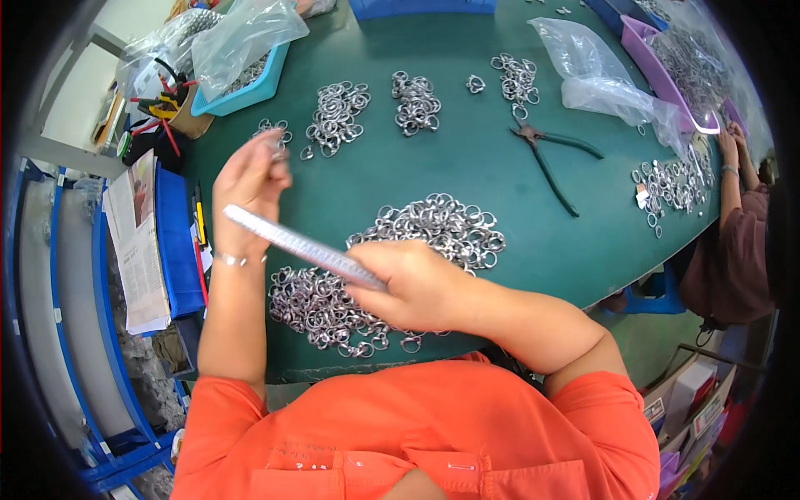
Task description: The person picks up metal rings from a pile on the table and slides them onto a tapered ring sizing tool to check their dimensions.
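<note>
My right hand [417,283] is wrapped round the thick end of a slim silver ring-sizing stick [292,242] with fine marks along it. The stick slants up to the left, its thin end in front of my left wrist. My left hand [252,183] is raised, its fingers bent together; the blurred fingertips seem to have something small and silvery at them. A small cluster of rings [273,127] lies just beyond them. Below my right hand spread two big heaps of silver rings, one farther off [442,221] and one nearer me [312,308].
Smaller ring piles [337,117] lie farther back on the green table [450,158]. Green-handled pliers [546,150] rest right of centre, near a plastic bag [600,75]. A turquoise basket [262,87] stands back left. At right, another person's hands [731,146] are by a purple tray [658,62].
</note>
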Motion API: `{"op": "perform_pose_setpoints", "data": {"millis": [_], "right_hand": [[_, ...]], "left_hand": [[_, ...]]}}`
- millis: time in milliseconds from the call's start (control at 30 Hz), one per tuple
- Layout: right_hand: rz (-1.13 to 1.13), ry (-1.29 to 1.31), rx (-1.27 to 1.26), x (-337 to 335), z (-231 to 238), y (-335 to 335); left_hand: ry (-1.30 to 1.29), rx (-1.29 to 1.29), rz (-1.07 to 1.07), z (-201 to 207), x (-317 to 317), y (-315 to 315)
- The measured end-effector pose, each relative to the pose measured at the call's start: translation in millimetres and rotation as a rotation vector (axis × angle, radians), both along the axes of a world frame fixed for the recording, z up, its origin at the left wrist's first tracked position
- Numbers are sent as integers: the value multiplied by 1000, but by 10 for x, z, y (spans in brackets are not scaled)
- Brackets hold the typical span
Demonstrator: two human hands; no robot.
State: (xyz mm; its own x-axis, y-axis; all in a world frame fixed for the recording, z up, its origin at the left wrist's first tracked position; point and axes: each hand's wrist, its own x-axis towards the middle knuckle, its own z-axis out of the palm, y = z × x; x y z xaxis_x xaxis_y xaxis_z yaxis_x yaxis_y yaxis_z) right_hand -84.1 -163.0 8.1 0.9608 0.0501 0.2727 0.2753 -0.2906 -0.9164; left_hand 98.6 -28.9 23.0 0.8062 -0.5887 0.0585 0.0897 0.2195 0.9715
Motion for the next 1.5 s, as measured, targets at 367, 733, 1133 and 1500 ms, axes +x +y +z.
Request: {"op": "perform_pose_setpoints", "data": {"millis": [367,733,1133,1500], "right_hand": [[-178,-467,172,-98,55,23],[-423,-490,242,-15,101,-124],[-366,-96,836,36,200,-232],[-296,188,572,37,149,-99]], "left_hand": [[-272,435,-298,-275,-386,-2534],[-434,470,-285,-284,-242,-2726],[-792,952,-866,128,-130,-360],[-139,290,-295,-151,-723,274]]}}
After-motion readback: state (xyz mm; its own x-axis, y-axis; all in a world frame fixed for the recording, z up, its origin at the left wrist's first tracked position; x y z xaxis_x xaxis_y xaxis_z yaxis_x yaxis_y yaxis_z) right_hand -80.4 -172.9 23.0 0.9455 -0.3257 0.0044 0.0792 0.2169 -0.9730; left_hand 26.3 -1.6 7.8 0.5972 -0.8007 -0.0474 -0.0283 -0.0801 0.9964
